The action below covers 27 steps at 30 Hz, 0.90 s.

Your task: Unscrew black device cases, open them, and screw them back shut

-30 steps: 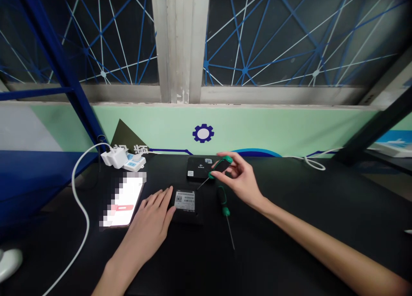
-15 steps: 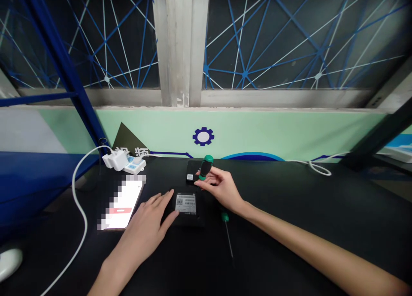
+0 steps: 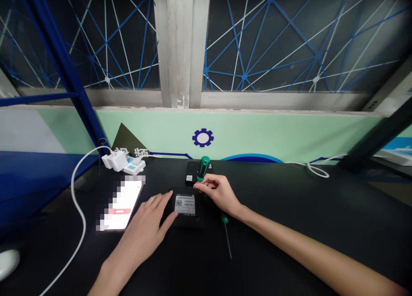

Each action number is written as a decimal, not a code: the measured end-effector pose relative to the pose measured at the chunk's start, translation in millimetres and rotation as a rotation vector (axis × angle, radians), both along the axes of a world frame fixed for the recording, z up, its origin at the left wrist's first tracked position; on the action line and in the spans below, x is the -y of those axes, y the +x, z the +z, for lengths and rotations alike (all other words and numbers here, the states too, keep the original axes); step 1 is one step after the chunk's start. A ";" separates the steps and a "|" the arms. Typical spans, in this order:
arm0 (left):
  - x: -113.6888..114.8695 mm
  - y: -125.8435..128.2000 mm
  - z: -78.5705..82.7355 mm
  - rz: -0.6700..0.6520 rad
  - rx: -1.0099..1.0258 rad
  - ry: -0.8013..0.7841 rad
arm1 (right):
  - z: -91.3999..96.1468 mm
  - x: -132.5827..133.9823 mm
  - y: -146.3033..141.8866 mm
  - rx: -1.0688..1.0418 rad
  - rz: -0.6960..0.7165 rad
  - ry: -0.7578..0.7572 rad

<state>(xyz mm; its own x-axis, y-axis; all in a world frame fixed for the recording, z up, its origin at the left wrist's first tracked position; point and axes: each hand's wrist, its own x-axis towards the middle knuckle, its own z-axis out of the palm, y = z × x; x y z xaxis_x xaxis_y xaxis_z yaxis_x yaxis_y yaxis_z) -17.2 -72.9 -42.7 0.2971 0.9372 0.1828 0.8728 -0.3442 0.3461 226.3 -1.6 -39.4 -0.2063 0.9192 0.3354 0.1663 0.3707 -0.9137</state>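
Upright above the table stands a screwdriver (image 3: 203, 169) with a green and black handle; the fingers of my right hand (image 3: 219, 192) pinch it near its lower end. Its tip cannot be made out. Below it lies a flat black box (image 3: 186, 221) with a white printed label on top. My left hand (image 3: 148, 221) lies against the box's left side, fingers stretched out and thumb apart at the label's lower corner. Just behind, partly covered by the screwdriver, is another black device (image 3: 190, 169) with a small white sticker.
A second screwdriver (image 3: 228, 240) lies on the black table, its green handle partly under my right wrist. To the left are a lit phone (image 3: 124, 206), a white power strip (image 3: 133, 165) with plugs, a white cable (image 3: 84, 218) and a white mouse (image 3: 9, 264).
The screwdriver's handle has shifted slightly left and down and stands straighter. My right hand has dropped a little with it. My left hand stays against the black box.
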 end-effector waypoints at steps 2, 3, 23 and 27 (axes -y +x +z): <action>0.7 0.7 -0.5 0.002 -0.010 0.009 | 0.1 0.6 0.3 0.033 -0.020 0.038; 0.9 1.0 -0.5 0.005 -0.017 0.011 | 0.5 0.9 0.4 0.044 -0.026 0.051; 1.6 2.0 3.0 0.021 -0.018 -0.061 | -0.2 2.9 1.9 -0.046 0.095 -0.089; 1.9 1.6 4.4 0.019 -0.022 -0.063 | -0.6 2.4 2.1 -0.054 0.115 -0.081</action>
<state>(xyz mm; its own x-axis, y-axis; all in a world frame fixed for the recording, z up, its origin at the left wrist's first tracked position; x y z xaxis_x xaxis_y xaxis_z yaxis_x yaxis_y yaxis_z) -15.6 -74.8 -38.3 0.2821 0.9523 0.1167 0.8867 -0.3052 0.3474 228.4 -4.0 -40.1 -0.2957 0.9150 0.2743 0.0762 0.3088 -0.9481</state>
